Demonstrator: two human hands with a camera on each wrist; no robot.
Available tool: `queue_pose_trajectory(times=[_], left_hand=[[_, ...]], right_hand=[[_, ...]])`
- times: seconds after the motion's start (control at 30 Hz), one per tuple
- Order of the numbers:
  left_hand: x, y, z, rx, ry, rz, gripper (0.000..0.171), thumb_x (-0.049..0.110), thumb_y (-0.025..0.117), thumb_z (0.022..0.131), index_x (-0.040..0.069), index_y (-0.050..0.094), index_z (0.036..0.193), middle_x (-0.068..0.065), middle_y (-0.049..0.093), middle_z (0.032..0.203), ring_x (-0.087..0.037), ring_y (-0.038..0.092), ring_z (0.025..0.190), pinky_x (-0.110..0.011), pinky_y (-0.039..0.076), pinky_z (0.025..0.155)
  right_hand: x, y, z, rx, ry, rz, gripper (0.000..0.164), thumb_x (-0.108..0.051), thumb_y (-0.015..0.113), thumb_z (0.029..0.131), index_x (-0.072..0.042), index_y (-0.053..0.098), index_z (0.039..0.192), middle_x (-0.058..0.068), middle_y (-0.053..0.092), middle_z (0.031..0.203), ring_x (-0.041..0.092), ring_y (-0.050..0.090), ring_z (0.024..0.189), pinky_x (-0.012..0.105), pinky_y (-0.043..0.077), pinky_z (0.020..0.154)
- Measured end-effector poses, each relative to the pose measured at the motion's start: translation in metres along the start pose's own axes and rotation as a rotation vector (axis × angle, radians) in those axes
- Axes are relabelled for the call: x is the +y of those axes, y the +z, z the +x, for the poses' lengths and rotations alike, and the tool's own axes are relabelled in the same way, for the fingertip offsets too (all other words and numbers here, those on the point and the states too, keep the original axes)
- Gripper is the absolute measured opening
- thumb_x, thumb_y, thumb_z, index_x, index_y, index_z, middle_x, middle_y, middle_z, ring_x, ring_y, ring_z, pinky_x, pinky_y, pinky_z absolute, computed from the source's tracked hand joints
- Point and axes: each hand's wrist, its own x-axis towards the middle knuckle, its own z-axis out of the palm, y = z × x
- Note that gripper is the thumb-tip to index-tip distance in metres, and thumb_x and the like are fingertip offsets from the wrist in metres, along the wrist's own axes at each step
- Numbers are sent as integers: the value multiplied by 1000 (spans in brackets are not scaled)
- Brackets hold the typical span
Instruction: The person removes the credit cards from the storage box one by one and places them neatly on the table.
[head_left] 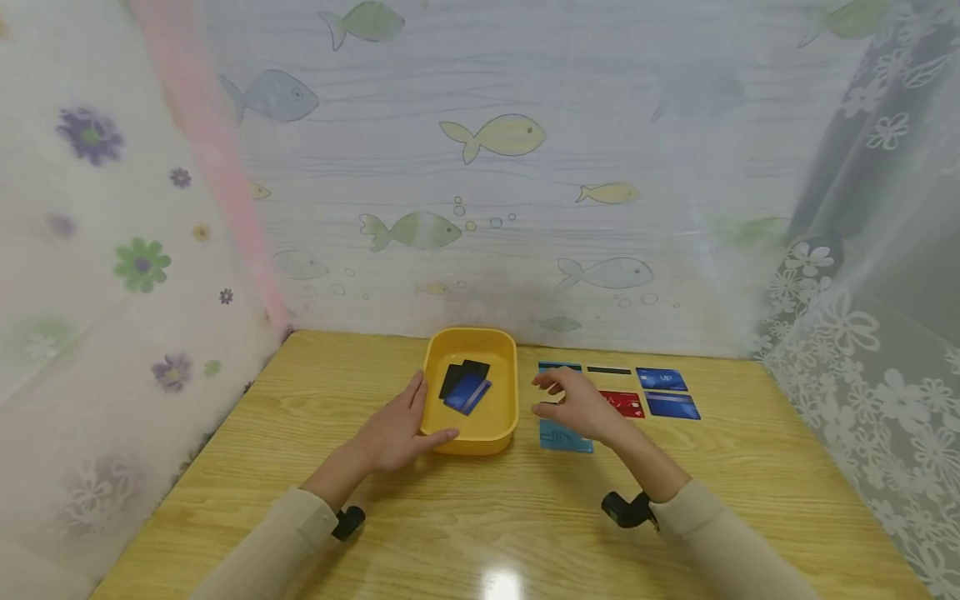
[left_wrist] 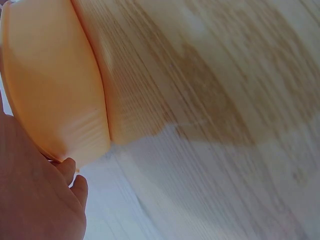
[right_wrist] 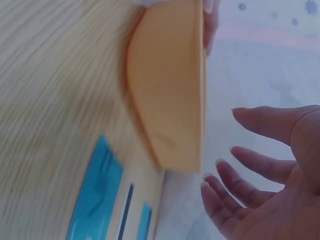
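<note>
A yellow plastic bin [head_left: 472, 427] stands on the table, with two black cards [head_left: 452, 381] and a blue card [head_left: 467, 393] lying in it. My left hand [head_left: 393, 429] grips its near left corner, thumb over the rim and fingers along the outer left side. Right of the bin my right hand [head_left: 581, 406] hovers over laid-out cards, fingers loosely bent and holding nothing. Below it lies a light blue card [head_left: 566, 437]; it partly covers a red card [head_left: 628, 405]. Another light blue card [head_left: 559, 365] sits behind the hand.
Further right lie a blue VIP card [head_left: 662, 379] and a blue striped card [head_left: 672, 406]. A pale card with a dark stripe [head_left: 609, 370] is in the back row. Fish-patterned fabric [head_left: 480, 200] hangs behind the wooden table [head_left: 465, 517]. Sheer fabric [head_left: 847, 333] hangs at the right.
</note>
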Motion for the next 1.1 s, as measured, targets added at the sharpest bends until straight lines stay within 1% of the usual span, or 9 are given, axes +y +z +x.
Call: queue_pose_trajectory(times=[0.13,0.2,0.33,0.47,0.57,0.67,0.9,1.0,1.1], left_hand=[[-2,2,2,0,-4,7,118,87,35,90,-3,8,162,-17,-2,171,-37,19,155,-51,28,122],[-3,3,4,-2,-8,8,118,86,36,90,-3,7,162,-17,-2,171,-37,20,154,-52,28,121],[-3,4,4,0,-13,8,118,86,37,90,-2,7,162,-16,-2,171,-37,21,154,-51,29,121],[-3,4,4,10,-8,5,118,86,37,90,-3,7,162,-17,0,171,-38,23,153,-52,30,120],[-3,3,4,8,-6,1,118,86,37,90,-3,7,162,-17,0,171,-38,22,153,-52,30,120],[-3,3,4,5,-7,3,118,86,36,90,-3,8,162,-16,-1,171,-37,21,154,-52,29,121],[-2,1,2,4,4,-1,116,85,36,92,-5,12,161,-17,-1,171,-37,19,154,-51,28,121],[-1,0,1,3,6,-3,116,84,37,92,-5,11,161,-17,-1,171,-37,19,154,-51,28,121],[-1,0,1,4,5,-6,116,84,37,92,-4,10,162,-16,-1,171,-37,19,154,-51,28,121]], right_hand=[[-12,13,11,-15,-45,22,39,-14,72,95,3,63,130,23,63,126,43,59,114,53,52,96],[-19,19,17,-31,-51,36,39,-13,73,95,2,63,129,21,63,126,42,59,114,53,52,97],[-29,31,27,-69,-57,27,37,-14,73,94,1,64,127,16,64,124,40,61,113,50,52,97],[-35,42,38,-96,-64,-5,35,-13,74,94,2,66,124,18,66,123,39,62,111,48,54,95],[-39,49,47,-109,-55,1,34,-12,74,94,2,66,124,21,65,125,39,62,112,48,54,95],[-43,57,57,-109,-30,26,39,-11,74,93,3,63,128,24,62,126,42,59,114,50,52,96],[-41,80,80,-82,91,140,67,-12,76,90,5,44,147,30,52,140,44,54,123,53,49,101],[-39,89,86,-49,138,168,73,-13,77,89,4,41,150,30,48,143,42,53,123,52,49,102],[-37,95,90,-15,175,164,74,-13,78,90,4,40,151,30,45,144,39,53,119,51,48,102]])
